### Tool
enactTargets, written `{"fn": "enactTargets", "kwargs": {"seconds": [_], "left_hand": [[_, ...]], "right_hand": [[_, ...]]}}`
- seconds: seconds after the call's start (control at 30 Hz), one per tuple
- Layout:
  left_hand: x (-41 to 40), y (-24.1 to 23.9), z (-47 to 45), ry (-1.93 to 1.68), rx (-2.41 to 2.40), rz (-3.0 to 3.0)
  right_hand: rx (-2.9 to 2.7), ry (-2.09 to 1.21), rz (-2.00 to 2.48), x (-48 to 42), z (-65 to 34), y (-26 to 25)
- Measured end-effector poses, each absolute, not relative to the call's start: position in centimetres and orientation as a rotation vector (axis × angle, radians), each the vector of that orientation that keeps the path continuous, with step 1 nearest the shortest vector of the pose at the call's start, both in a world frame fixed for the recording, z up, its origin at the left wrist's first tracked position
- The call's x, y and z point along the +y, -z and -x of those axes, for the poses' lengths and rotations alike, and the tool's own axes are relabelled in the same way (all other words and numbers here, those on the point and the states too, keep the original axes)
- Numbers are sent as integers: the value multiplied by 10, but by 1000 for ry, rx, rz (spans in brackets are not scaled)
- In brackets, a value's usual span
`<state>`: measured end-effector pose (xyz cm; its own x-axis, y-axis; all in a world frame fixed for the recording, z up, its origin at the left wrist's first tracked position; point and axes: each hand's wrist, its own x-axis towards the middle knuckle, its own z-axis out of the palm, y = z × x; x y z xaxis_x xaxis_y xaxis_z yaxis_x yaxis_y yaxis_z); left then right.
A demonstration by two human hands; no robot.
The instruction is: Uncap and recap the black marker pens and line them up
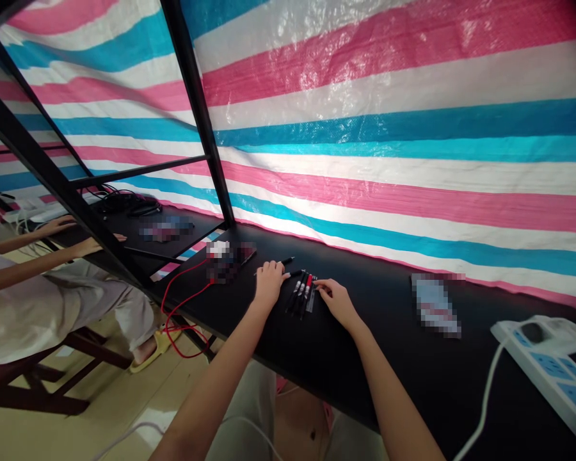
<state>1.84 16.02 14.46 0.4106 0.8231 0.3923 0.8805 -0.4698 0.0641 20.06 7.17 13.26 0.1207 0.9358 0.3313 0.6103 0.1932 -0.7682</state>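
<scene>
A small row of pens, black ones and one with a red part, lies side by side on the black table between my hands. My left hand rests on the table just left of them, fingers curled over a black pen that sticks out to the right. My right hand lies just right of the row, fingertips touching the outermost pen, fingers loosely bent.
A white power strip with its cable sits at the right edge. Red wires hang off the table's left end. A black metal post rises behind. Another person sits at the left, hands on the adjoining table. A striped tarp backs everything.
</scene>
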Motion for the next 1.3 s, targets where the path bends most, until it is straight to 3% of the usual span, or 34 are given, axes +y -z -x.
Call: {"fn": "enactTargets", "kwargs": {"seconds": [0.3, 0.53, 1.3], "left_hand": [[159, -145, -20, 574, -1523, 2462], [140, -164, -29, 667, -918, 2841], [135, -165, -30, 795, -743, 2787]], "right_hand": [[-1579, -456, 1501, 71, -200, -134], [-1306, -607, 1487, 69, -197, -145], [-991, -690, 1308, 70, -203, -148]]}}
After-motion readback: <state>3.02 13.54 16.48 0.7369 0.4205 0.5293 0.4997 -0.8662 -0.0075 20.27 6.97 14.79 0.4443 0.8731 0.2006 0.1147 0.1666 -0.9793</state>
